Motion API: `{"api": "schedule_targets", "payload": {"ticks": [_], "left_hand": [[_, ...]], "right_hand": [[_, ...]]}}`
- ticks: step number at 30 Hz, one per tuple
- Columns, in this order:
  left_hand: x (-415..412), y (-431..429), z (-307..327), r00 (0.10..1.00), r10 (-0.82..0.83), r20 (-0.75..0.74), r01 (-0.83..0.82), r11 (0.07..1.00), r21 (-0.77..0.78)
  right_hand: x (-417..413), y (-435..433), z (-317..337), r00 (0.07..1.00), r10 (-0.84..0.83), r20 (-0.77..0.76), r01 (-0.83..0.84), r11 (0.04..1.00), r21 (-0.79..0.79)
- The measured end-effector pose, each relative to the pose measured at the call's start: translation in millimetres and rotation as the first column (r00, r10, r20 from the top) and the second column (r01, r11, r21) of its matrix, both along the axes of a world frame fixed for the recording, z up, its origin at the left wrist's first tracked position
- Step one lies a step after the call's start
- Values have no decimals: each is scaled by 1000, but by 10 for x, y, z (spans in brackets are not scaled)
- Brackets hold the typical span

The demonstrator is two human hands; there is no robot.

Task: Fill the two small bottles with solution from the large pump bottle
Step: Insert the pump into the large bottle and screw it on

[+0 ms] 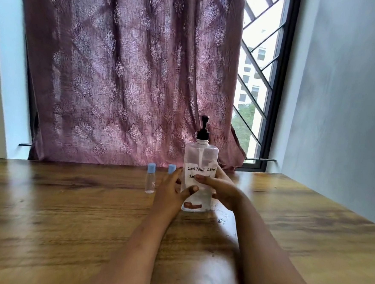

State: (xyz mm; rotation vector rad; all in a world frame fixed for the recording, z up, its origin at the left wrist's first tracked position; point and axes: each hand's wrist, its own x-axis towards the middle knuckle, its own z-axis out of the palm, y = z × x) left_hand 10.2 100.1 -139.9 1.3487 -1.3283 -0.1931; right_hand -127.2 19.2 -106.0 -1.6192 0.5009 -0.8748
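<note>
Two bare forearms reach forward over the brown wood-grain table [66,211]. Both hands clasp the large clear plastic pump bottle [201,156], which stands upright on the table near its far edge. The left hand [170,189] wraps the bottle's left side, thumb on the front face. The right hand [221,188] wraps the right side, thumb across the white handwritten label. The black pump head is on top.

The first small clear bottle with a blue cap [150,180] stands upright left of the left hand, apart from it. The second small blue-capped bottle [171,169] stands behind the left hand's fingers; only its cap shows.

A mauve patterned curtain [125,71] hangs behind, beside a black-framed grilled window [260,69].
</note>
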Motion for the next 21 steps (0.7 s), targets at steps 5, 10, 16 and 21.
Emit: {"api": "schedule_targets", "payload": {"ticks": [5, 10, 16, 21], "left_hand": [[-38, 9, -42, 977, 76, 199, -89, 994, 57], [-71, -29, -68, 943, 69, 325, -105, 990, 94], [-60, -36, -73, 934, 84, 347, -117, 990, 77], [-98, 77, -72, 937, 85, 340, -116, 991, 72]], "right_hand": [[-40, -85, -12, 990, -129, 54, 129, 992, 3], [-153, -264, -83, 945, -291, 148, 287, 957, 44], [-194, -318, -116, 947, -268, 180, 269, 963, 20], [-191, -308, -162, 954, -247, 170, 248, 969, 16]]}}
